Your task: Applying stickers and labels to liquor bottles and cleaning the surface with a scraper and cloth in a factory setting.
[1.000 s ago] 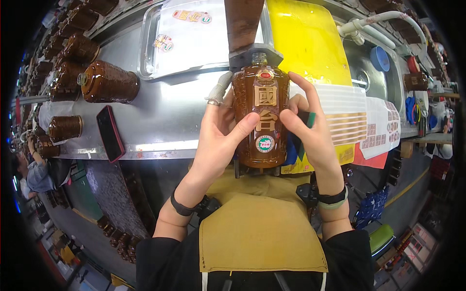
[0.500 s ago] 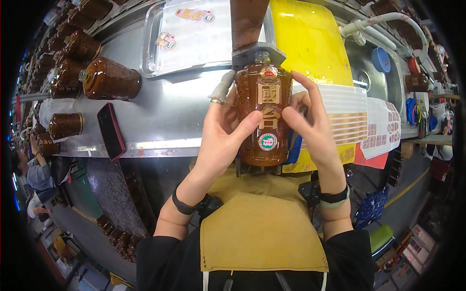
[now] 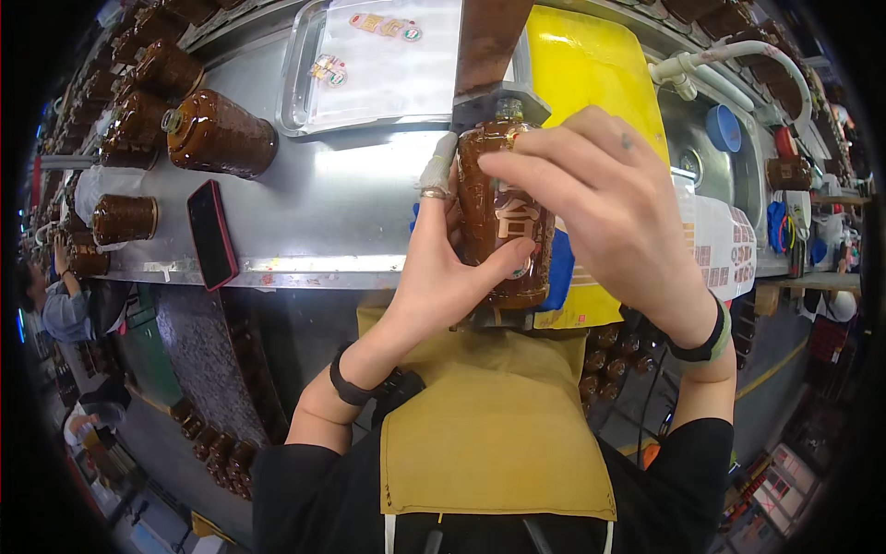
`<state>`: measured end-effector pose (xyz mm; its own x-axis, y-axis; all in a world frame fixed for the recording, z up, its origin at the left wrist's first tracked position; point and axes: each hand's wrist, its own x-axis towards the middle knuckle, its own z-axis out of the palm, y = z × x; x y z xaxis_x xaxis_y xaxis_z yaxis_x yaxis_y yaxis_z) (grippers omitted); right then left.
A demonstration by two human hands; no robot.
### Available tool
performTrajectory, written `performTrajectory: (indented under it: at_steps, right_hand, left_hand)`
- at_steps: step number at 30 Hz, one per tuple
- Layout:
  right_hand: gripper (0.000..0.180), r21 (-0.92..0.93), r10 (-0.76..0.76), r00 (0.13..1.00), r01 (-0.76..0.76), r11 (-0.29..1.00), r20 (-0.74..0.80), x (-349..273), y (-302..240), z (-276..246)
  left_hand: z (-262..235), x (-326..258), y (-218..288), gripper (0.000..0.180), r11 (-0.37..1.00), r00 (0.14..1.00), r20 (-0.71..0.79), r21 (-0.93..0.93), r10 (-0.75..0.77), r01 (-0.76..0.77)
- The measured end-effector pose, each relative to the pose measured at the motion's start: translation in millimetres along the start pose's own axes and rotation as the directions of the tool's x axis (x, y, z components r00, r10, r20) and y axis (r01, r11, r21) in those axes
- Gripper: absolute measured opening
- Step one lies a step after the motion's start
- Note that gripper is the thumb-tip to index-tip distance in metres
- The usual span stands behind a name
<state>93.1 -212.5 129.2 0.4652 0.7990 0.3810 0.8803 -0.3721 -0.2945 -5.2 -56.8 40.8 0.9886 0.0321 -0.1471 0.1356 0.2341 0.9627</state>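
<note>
Hands — left hand (image 3: 443, 268) and right hand (image 3: 609, 203) — grip clamped on brown bottle (image 3: 498, 231) (upright), above steel bench (image 3: 351, 212).

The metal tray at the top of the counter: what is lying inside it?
Inside the metal tray lie a few small printed labels on a pale liner sheet. Its right end is hidden behind the brown post above the brown bottle, so anything there cannot be seen.

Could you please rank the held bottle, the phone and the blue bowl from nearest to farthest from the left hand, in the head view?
1. Bottle: gripped by the left hand.
2. Phone: lying on the steel counter to the left.
3. Blue bowl: far right, in the sink.
</note>
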Motion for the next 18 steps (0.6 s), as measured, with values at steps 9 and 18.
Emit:
performTrajectory:
  at_steps: [9,18]
  right_hand:
    - [0.019,-0.052,-0.313,0.94,0.309,0.95,-0.133,-72,-7,25]
    - [0.03,-0.118,-0.099,0.988,0.085,0.989,-0.12,-1,21,24]
  left_hand:
    - [-16,-2,0,0.078,0.977,0.999,0.014,-0.211,0.029,-0.025]
    - [-12,3,11,0.054,0.955,0.997,0.052,-0.286,-0.061,0.073]
